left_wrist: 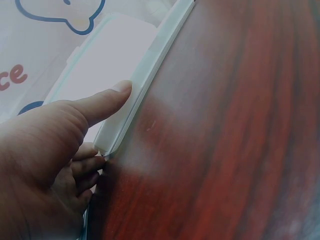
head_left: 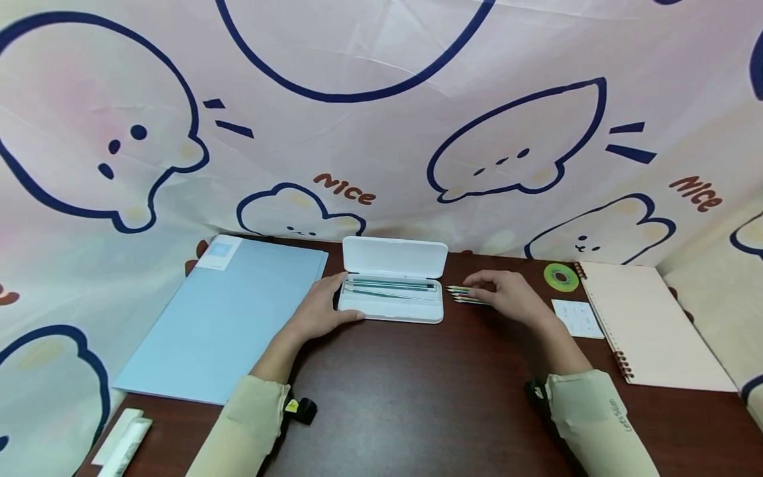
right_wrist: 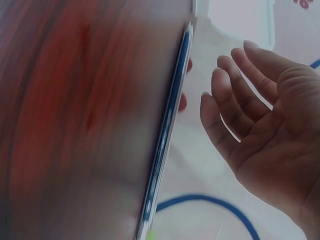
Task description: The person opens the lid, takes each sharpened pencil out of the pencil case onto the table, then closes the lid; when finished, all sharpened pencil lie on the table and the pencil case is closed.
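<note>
A white pencil case [head_left: 390,312] lies on the table with its lid [head_left: 395,257] raised behind it. Several dark green pencils [head_left: 390,285] lie lengthwise inside. My left hand [head_left: 318,308] holds the case's left end, thumb along the front rim and fingers around the side, as the left wrist view also shows. Beside the case's right end, several loose pencils [head_left: 460,295] lie in a small bunch, light tips toward the case. Over them hovers my right hand [head_left: 509,296], fingers loosely bent. In the right wrist view a dark blue pencil [right_wrist: 167,115] lies apart from that hand's fingers.
A light blue folder [head_left: 250,311] lies at the left, with two white slim boxes [head_left: 122,437] near the front left edge. Right of the pencils are a green disc [head_left: 561,277], a small white card [head_left: 577,318] and a spiral notebook [head_left: 661,324]. A printed cloth hangs behind.
</note>
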`<state>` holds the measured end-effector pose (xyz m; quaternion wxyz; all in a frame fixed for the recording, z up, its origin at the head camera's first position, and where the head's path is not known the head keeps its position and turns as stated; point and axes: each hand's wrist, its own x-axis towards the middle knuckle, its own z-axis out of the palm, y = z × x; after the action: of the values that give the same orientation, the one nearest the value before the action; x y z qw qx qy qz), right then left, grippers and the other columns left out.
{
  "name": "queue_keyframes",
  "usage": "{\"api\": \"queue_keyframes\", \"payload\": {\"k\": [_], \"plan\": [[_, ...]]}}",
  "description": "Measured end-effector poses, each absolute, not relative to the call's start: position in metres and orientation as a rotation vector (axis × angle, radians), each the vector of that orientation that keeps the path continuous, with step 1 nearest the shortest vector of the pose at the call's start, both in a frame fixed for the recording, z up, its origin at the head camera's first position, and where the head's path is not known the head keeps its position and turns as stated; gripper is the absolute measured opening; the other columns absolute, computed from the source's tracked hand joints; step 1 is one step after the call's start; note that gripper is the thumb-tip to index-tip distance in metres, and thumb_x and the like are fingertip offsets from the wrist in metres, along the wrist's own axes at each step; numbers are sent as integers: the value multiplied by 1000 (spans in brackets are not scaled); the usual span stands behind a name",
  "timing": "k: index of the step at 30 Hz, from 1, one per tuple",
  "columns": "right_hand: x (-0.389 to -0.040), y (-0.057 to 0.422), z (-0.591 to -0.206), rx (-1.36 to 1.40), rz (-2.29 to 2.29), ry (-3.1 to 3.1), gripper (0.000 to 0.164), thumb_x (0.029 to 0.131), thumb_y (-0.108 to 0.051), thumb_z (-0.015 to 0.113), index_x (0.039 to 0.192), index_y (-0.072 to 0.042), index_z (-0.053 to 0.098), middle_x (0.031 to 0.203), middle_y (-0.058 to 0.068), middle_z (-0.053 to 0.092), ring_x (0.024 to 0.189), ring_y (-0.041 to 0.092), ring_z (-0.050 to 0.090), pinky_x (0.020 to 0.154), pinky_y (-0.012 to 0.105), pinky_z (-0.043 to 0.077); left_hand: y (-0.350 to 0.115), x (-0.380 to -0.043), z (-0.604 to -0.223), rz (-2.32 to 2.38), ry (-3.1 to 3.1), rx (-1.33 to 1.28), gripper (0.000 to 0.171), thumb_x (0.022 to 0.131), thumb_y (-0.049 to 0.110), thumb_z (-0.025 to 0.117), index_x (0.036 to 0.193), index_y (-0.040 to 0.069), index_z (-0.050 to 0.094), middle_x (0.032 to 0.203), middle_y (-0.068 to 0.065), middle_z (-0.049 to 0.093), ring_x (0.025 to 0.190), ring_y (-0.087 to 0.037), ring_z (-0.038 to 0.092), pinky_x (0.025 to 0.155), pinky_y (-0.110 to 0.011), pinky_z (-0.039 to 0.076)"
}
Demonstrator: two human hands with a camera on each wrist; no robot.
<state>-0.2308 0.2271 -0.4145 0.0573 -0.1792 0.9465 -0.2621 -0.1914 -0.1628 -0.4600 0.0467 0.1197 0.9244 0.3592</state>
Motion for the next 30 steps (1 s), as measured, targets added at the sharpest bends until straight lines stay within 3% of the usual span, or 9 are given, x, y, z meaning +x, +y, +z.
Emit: {"api": "queue_keyframes", "payload": {"k": [8,15,30], "plan": [[-235,190,-421,-659,-834,2795,23,95,-23,72,117,-18,75,95,-4,71,83,16,59,75,32,48,-164,-191,-460,1099,2826,355,92,85,41,81,159,11,34,160,-15,40,148,-41,33,118,-60,32],[-238,169,-425,-821,-763,2760,25,95,-19,72,119,-16,75,98,-4,73,86,13,61,79,35,51,-163,-193,-462,1093,2834,380,91,85,43,81,158,13,35,159,-14,42,147,-39,35,118,-58,32],[-240,147,-421,-839,-606,2679,22,96,-20,69,116,-14,76,99,-3,76,80,10,60,72,30,49,-162,-191,-460,1088,2830,370,92,86,42,80,159,12,33,160,-15,40,148,-41,33,118,-59,32]]}}
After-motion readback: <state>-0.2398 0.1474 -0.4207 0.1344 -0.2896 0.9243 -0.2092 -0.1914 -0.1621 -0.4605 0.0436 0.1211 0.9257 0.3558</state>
